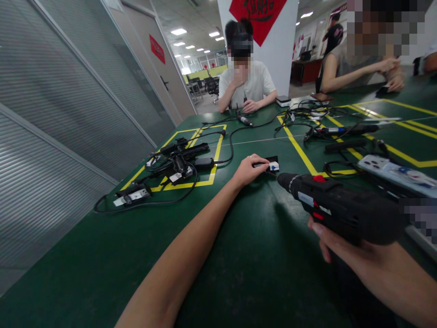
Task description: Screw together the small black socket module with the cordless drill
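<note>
My right hand [362,264] is wrapped round the handle of a black cordless drill [341,207] with red buttons. The drill points left, and its thin bit ends close to a small black piece with a white and blue part [274,166] on the green table. My left hand [251,170] is reached out to that piece, fingers closed together and pressing on its left side. Part of the piece is hidden under the fingers. Whether the bit tip touches it, I cannot tell.
Left on the green table [218,255] lie black tools and cables [180,159] inside yellow tape. A power strip [392,171], a black tool with a blue band [341,130] and tangled cords are at right. A person [246,86] sits opposite, another [358,73] at far right.
</note>
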Demonstrator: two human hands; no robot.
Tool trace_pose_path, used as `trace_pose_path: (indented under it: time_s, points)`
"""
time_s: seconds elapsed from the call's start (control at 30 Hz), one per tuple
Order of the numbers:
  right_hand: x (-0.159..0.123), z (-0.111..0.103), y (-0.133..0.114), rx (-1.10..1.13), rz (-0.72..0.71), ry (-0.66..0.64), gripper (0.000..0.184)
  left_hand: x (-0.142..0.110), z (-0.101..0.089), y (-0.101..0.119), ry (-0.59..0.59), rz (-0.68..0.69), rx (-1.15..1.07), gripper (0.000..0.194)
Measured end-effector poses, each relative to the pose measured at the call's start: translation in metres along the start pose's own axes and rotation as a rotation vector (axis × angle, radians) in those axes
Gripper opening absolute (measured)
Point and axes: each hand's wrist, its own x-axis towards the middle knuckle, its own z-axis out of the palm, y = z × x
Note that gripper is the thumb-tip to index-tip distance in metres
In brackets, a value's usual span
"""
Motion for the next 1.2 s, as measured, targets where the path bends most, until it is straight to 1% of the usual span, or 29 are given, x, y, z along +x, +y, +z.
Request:
trace_pose_path:
  time_s: [0.13, 0.3, 0.47, 0.6, 0.9, 1.2]
  points:
    - [0.0002, -0.0001, 0.0037, -0.031, -0.021, 0.023, 0.047, -0.0008, -0.0005, 0.0013, 0.004, -0.002, 0.003, 0.027]
    - [0.0007, -0.0008, 0.0046, -0.024, -0.010, -0.021, 0.045, -0.0012, -0.0007, 0.0016, -0.003, -0.005, 0.004, 0.027]
    - [0.0008, -0.0010, -0.0004, 0.008, -0.032, 0.008, 0.045, -0.0005, -0.0012, 0.0025, -0.003, -0.010, 0.011, 0.026]
    - [0.0010, -0.0009, -0.0016, 0.027, 0.002, 0.032, 0.045, -0.0005, -0.0017, 0.0033, -0.007, -0.010, 0.013, 0.026]
    - [-0.0010, -0.0004, 0.0017, 0.018, -0.044, 0.008, 0.043, -0.0005, -0.0011, 0.0020, -0.006, -0.017, 0.020, 0.026]
    - [-0.0010, -0.0012, 0.0011, 0.014, -0.031, 0.019, 0.044, -0.0010, -0.0009, 0.0015, 0.003, -0.002, -0.009, 0.026]
